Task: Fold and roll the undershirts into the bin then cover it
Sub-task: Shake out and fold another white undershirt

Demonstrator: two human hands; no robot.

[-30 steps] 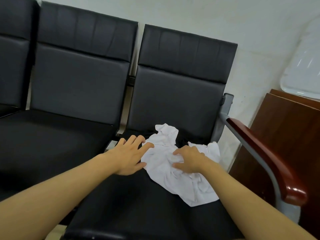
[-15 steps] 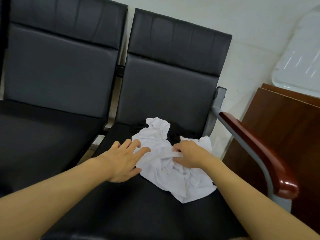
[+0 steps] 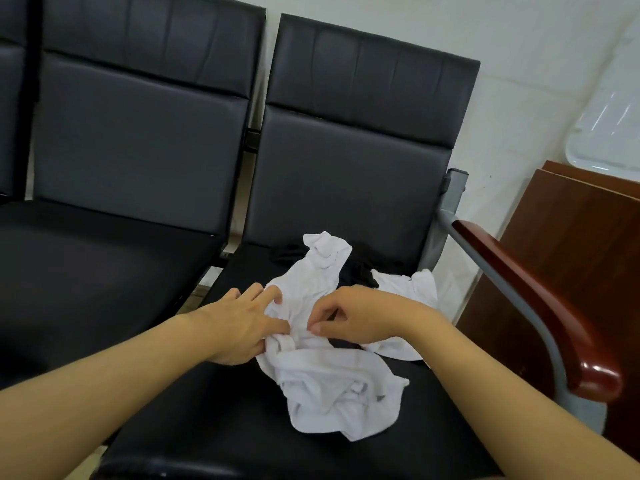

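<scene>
A crumpled white undershirt (image 3: 332,386) lies on the right-hand black seat (image 3: 214,441). A black garment (image 3: 356,275) lies bunched behind it, partly hidden. My left hand (image 3: 239,323) grips the shirt's left edge, thumb and fingers curled into the cloth. My right hand (image 3: 360,320) pinches a fold of the shirt near its middle, between thumb and forefinger. A translucent plastic bin lid (image 3: 609,133) leans at the far right on a wooden surface. The bin itself is out of view.
A second black seat (image 3: 86,271) stands to the left. A grey steel frame with a red-brown wooden armrest (image 3: 540,299) bounds the seat on the right. Beyond it is a brown wooden cabinet (image 3: 588,244). A white wall is behind.
Both hands have gone from lying on the shirt to taking hold of it. The shirt's middle is gathered up between them, and the camera has moved closer.
</scene>
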